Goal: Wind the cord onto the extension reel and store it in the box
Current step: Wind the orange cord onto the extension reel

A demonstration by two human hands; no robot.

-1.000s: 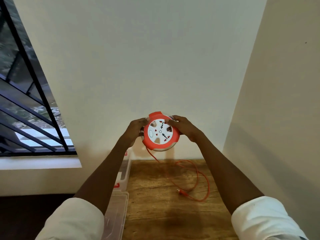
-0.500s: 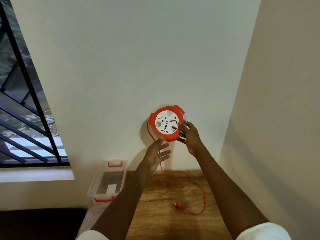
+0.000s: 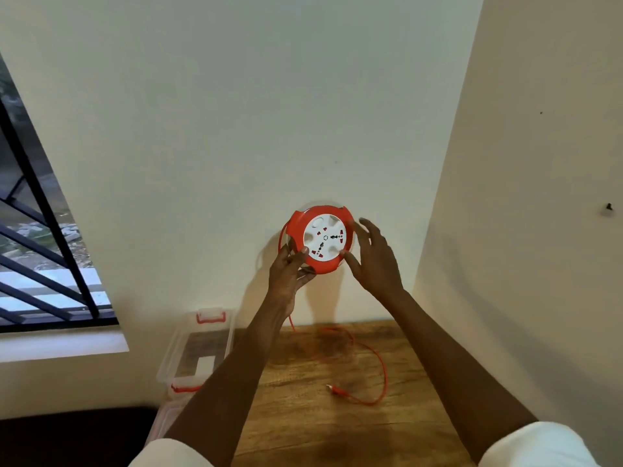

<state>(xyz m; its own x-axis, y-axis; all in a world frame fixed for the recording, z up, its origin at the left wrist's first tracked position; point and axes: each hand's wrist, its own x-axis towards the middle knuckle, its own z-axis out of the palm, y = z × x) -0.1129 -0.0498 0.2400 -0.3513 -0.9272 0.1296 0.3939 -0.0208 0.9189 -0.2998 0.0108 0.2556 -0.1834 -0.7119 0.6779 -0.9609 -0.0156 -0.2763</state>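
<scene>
Orange reel [image 3: 320,239] raised; your left hand [image 3: 289,271] grips rim, right hand [image 3: 372,261] spread wide beside. Guide slack cord [image 3: 371,372] evenly, tangle-free.

Bare forearms, white rolled-up sleeves [image 3: 536,444]

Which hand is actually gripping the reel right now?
The left hand: its thumb and fingers curl round the lower-left rim of the extension reel. The right hand has spread fingers beside the right rim.
</scene>
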